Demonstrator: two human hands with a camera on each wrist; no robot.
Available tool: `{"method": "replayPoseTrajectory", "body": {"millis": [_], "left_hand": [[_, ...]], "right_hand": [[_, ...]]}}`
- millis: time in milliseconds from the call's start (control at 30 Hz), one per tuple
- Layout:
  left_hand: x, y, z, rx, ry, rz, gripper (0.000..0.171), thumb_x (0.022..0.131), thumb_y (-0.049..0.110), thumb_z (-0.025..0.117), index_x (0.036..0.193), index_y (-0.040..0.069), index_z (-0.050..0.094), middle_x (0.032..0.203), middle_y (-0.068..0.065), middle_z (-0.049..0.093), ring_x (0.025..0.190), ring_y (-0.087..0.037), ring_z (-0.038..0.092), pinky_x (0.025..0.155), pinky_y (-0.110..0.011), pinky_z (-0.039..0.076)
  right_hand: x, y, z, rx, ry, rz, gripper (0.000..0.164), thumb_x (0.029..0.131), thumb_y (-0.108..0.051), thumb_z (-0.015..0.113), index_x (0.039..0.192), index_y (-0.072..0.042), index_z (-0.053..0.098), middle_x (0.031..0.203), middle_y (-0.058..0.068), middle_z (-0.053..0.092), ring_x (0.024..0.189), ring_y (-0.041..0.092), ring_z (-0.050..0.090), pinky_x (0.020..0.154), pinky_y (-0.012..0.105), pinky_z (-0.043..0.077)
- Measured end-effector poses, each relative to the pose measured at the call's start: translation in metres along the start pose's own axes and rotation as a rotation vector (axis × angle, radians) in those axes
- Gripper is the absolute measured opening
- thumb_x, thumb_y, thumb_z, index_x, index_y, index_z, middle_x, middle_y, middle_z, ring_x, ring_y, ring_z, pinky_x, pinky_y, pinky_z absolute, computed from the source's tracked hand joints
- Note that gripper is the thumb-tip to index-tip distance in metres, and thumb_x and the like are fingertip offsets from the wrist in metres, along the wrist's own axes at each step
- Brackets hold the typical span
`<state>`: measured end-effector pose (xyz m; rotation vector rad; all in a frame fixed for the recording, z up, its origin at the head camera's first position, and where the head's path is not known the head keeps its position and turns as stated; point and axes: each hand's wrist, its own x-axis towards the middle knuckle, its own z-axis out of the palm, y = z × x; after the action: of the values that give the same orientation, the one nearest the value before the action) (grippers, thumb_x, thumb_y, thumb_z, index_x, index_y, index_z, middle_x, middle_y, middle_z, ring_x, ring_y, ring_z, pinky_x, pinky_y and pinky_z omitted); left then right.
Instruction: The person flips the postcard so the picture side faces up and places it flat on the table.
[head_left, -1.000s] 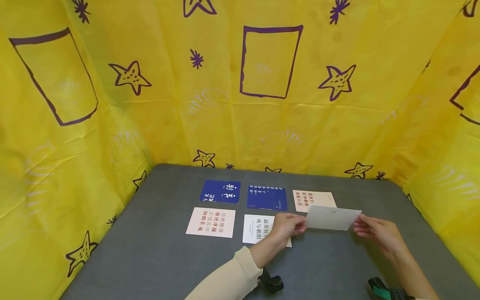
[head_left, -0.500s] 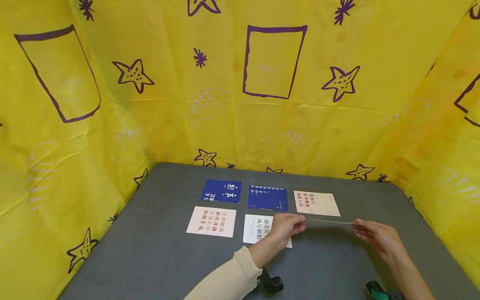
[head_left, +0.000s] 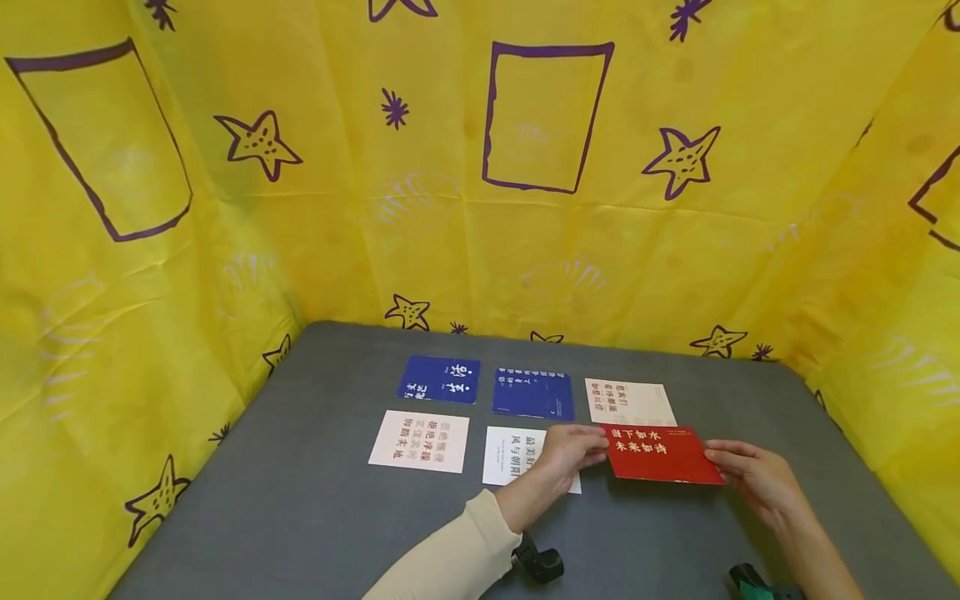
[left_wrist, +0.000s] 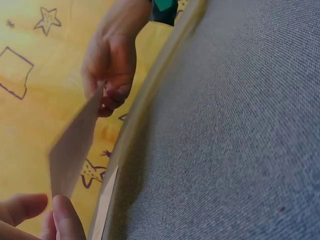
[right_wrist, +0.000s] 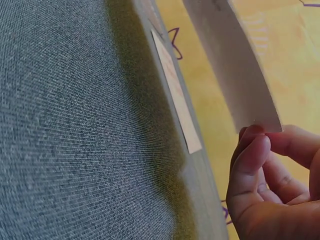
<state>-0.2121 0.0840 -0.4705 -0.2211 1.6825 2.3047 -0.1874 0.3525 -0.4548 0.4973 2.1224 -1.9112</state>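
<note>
Between the two hands a red card [head_left: 660, 456] with white characters is held above the table, its red face up. The left hand [head_left: 561, 454] pinches its left end and the right hand [head_left: 759, 477] pinches its right end. Both wrist views show the card's pale underside [left_wrist: 77, 145], and in the right wrist view the thumb and fingers [right_wrist: 252, 155] grip one end. Just behind the red card lies a cream card [head_left: 630, 402] with reddish print. A white card [head_left: 504, 456] with dark characters is partly covered by the left hand.
Two blue cards [head_left: 441, 380] [head_left: 533, 394] lie in the back row on the grey table [head_left: 300, 500]. A pale pink card [head_left: 420, 442] lies front left. Yellow cloth [head_left: 337, 167] with purple drawings encloses the table at the back and sides.
The card in both hands has turned over: its pale side faced the camera, then it stood edge-on, and now its red printed face shows. Both hands stayed in nearly the same place.
</note>
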Motion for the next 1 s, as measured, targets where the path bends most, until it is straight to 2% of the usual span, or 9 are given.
{"method": "replayPoseTrajectory", "body": {"millis": [167,300,433,533,700,800,1000], "left_hand": [[0.0,-0.001,0.001,0.015,-0.008,-0.026,0.027,0.079,-0.014,0.062,0.104,-0.008,0.067,0.093,-0.01,0.062,0.072,-0.015,0.062,0.064,-0.025,0.059],[0.001,-0.001,0.003,0.027,0.021,-0.028,0.03,0.077,-0.014,0.062,0.105,-0.005,0.066,0.092,-0.01,0.06,0.07,-0.015,0.061,0.06,-0.024,0.058],[0.002,-0.002,0.002,0.058,0.032,-0.021,0.033,0.076,-0.014,0.062,0.107,-0.004,0.065,0.09,-0.01,0.059,0.068,-0.013,0.059,0.059,-0.024,0.058],[0.002,-0.003,0.001,0.093,0.015,-0.024,0.033,0.076,-0.014,0.061,0.108,-0.004,0.065,0.09,-0.009,0.06,0.069,-0.013,0.059,0.06,-0.024,0.058],[0.003,-0.002,0.001,0.144,-0.03,-0.01,0.035,0.076,-0.016,0.062,0.11,-0.006,0.065,0.089,-0.01,0.064,0.066,-0.012,0.06,0.064,-0.026,0.059],[0.003,0.0,0.002,0.171,-0.019,0.002,0.038,0.075,-0.018,0.063,0.112,-0.006,0.062,0.087,-0.01,0.063,0.063,-0.01,0.06,0.065,-0.028,0.06],[0.002,0.002,0.002,0.306,0.016,-0.004,0.042,0.073,-0.02,0.064,0.11,-0.002,0.06,0.081,-0.009,0.063,0.06,-0.011,0.059,0.06,-0.028,0.059]], "right_hand": [[0.002,0.002,0.001,-0.003,-0.005,-0.034,0.019,0.091,-0.021,0.068,0.077,-0.033,0.072,0.079,-0.017,0.067,0.07,0.005,0.062,0.068,0.019,0.055],[0.004,0.003,0.001,-0.026,0.005,-0.018,0.012,0.09,-0.022,0.069,0.083,-0.029,0.075,0.081,-0.017,0.067,0.071,0.006,0.062,0.068,0.02,0.055],[0.003,0.007,0.001,-0.064,-0.032,-0.023,0.012,0.092,-0.019,0.066,0.092,-0.023,0.077,0.082,-0.015,0.068,0.072,0.008,0.062,0.068,0.021,0.056],[0.002,0.01,0.001,-0.082,-0.063,-0.033,0.015,0.094,-0.016,0.063,0.094,-0.02,0.077,0.082,-0.013,0.068,0.073,0.008,0.062,0.068,0.02,0.056],[0.002,0.011,0.002,-0.096,-0.064,-0.04,0.015,0.094,-0.015,0.063,0.095,-0.02,0.077,0.082,-0.013,0.068,0.074,0.007,0.063,0.069,0.02,0.057],[0.003,0.011,0.002,-0.112,-0.06,-0.046,0.015,0.093,-0.016,0.063,0.1,-0.015,0.076,0.083,-0.013,0.068,0.074,0.008,0.063,0.069,0.021,0.057],[0.004,0.011,0.004,-0.152,-0.052,-0.053,0.021,0.093,-0.015,0.063,0.108,-0.004,0.073,0.084,-0.012,0.067,0.074,0.008,0.064,0.069,0.023,0.057]]}}
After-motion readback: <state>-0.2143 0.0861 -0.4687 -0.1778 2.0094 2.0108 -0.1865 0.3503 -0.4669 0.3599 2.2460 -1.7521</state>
